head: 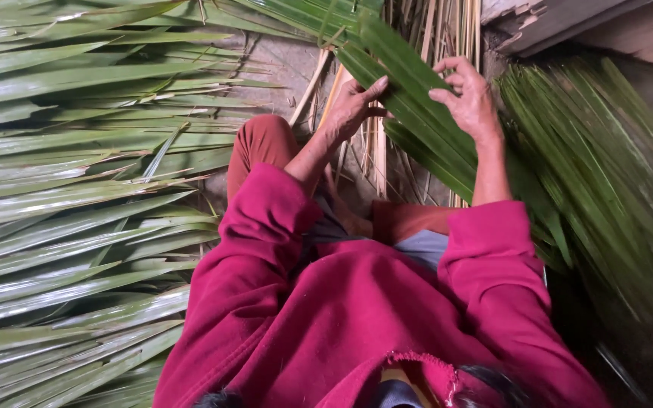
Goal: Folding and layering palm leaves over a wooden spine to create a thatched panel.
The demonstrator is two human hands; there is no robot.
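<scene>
A person in a dark red sweater sits on the floor with both hands up at a bundle of long green palm leaves that runs slantwise from the far middle down to the near right. The left hand rests on the bundle's left edge, thumb lying over the top leaf and fingers tucked beneath, holding it. The right hand sits on the bundle's right side, fingers curled narrow and pinching a leaf. Behind the hands, pale dry strips stand on the far side. A wide spread of loose palm leaves covers the floor to the left, and a blurred heap of thin green strips lies on the right.
</scene>
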